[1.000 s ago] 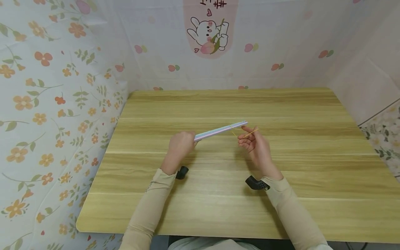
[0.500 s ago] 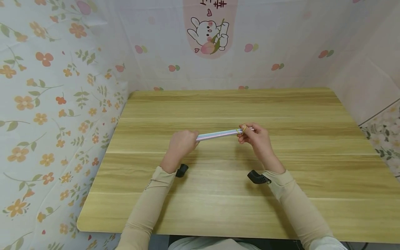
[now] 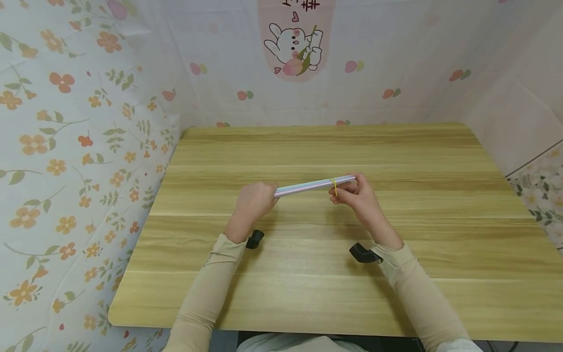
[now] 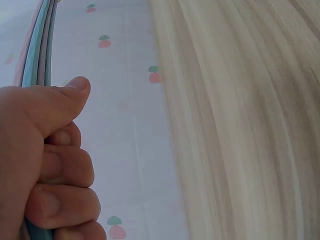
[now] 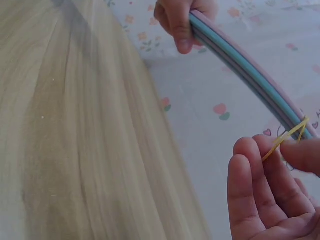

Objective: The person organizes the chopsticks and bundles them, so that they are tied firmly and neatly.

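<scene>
My left hand (image 3: 254,208) grips the left end of a bundle of thin pastel rods (image 3: 303,187), pink, teal and greyish, perhaps straws. In the left wrist view, its fingers curl round the rods (image 4: 36,50). The bundle is held above the table, its right end slightly higher. Near that end a yellow rubber band (image 3: 334,186) goes around the rods. My right hand (image 3: 362,200) pinches the band between thumb and fingers, drawing part of it away from the rods. In the right wrist view, the band (image 5: 278,145) runs stretched from the bundle to the fingers.
A wood-grain table (image 3: 308,283) lies under both hands. Behind it hangs a white cloth (image 3: 211,44) with fruit prints and a rabbit drawing. A floral cloth (image 3: 70,195) borders the left side. Each wrist carries a black camera (image 3: 366,253).
My right hand came in to the bundle's right end, and the yellow band passed from hanging loose there to circling the rods. The left hand kept its grip almost in place.
</scene>
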`<state>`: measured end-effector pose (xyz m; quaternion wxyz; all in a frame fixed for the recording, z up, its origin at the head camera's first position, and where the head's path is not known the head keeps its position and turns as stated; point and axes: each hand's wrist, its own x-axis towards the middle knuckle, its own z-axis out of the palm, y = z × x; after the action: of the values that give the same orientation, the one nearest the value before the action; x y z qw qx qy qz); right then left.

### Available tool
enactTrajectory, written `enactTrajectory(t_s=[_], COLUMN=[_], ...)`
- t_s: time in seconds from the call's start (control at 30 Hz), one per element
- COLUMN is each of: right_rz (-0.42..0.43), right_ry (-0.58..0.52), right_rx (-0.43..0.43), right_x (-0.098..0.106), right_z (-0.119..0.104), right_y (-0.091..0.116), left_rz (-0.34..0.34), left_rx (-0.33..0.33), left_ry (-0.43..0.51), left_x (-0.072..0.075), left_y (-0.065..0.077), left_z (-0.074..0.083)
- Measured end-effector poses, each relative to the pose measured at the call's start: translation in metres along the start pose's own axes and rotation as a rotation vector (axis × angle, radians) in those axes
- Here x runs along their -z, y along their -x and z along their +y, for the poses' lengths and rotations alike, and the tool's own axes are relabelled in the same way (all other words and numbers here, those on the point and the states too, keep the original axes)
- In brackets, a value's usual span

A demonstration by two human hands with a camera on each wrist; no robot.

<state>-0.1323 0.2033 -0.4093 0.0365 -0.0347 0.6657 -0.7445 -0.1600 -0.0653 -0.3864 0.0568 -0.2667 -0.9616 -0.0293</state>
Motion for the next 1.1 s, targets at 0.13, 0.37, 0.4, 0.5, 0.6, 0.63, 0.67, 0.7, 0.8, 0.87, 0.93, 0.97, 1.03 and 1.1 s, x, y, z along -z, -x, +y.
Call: enactTrajectory(t_s=[0.13, 0.37, 0.4, 0.5, 0.6, 0.63, 0.67, 0.7, 0.8, 0.87, 0.93, 0.97, 1.03, 1.1], right_rz=[0.009, 0.085, 0.102, 0.149, 0.155, 0.152, 0.147, 0.140, 0.077, 0.006, -0.073, -0.112, -0.169, -0.211], right_ry=[0.016, 0.101, 0.124, 0.229, 0.354, 0.387, 0.418, 0.445, 0.501, 0.479, 0.406, 0.361, 0.253, 0.165], right_rx=[-0.031, -0.104, -0.106, -0.109, -0.103, -0.099, -0.091, -0.081, -0.028, 0.035, 0.112, 0.155, 0.256, 0.341], right_x=[0.002, 0.008, 0.009, 0.010, 0.009, 0.009, 0.008, 0.007, 0.003, 0.002, 0.000, -0.001, -0.001, -0.003], right_z=[0.007, 0.019, 0.021, 0.026, 0.031, 0.033, 0.035, 0.036, 0.034, 0.032, 0.030, 0.029, 0.032, 0.032], right_y=[0.003, 0.014, 0.015, 0.019, 0.021, 0.022, 0.023, 0.023, 0.027, 0.029, 0.030, 0.031, 0.031, 0.032], left_rz=[0.028, 0.032, 0.035, 0.038, 0.032, 0.029, 0.025, 0.024, 0.012, -0.002, -0.020, -0.028, -0.034, -0.037], left_rx=[-0.013, -0.038, -0.041, -0.047, -0.042, -0.040, -0.037, -0.034, -0.015, -0.002, 0.014, 0.019, 0.026, 0.032], left_ry=[-0.011, -0.028, -0.027, -0.012, -0.003, -0.001, 0.003, 0.007, 0.032, 0.050, 0.064, 0.068, 0.076, 0.080], left_x=[0.001, 0.002, 0.003, 0.003, 0.002, 0.002, 0.002, 0.001, 0.000, -0.001, -0.002, -0.002, -0.003, -0.003], left_y=[0.001, 0.000, -0.001, -0.002, -0.002, -0.002, -0.002, -0.002, -0.002, -0.002, -0.003, -0.003, -0.004, -0.004], left_z=[-0.003, -0.005, -0.005, -0.005, -0.006, -0.006, -0.006, -0.007, -0.008, -0.008, -0.009, -0.009, -0.009, -0.009])
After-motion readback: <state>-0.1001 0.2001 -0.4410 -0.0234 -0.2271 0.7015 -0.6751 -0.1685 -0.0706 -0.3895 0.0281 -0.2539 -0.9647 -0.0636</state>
